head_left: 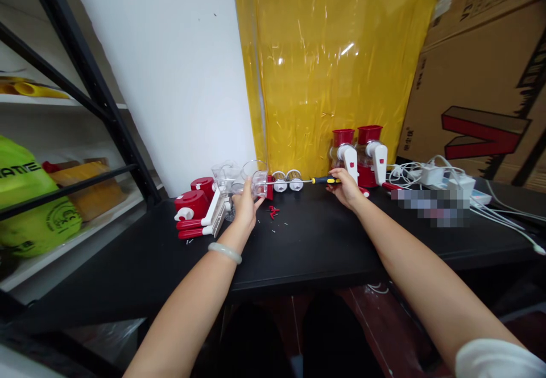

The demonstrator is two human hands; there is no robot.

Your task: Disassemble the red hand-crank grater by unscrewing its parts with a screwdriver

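Observation:
My left hand (245, 204) is closed around a clear plastic housing (255, 174), held a little above the black table. Between the fingers of my right hand (347, 189) is a screwdriver (321, 180) with a black and yellow handle. Its long shaft points left, and the tip reaches the clear housing. Behind the shaft lie two drum cutters (294, 181) with white ends. Small red parts (273, 212) and several screws are scattered below. Left of my left hand are red bases (191, 204) and white cranks with red handles (190, 229).
Two upright red and white rotary graters (370, 156) stand at the back right. White cables and chargers (447, 182) crowd the table's right side, before a large cardboard box (482, 82). A black metal shelf frame (100, 88) rises at left. Yellow film (336, 71) hangs behind.

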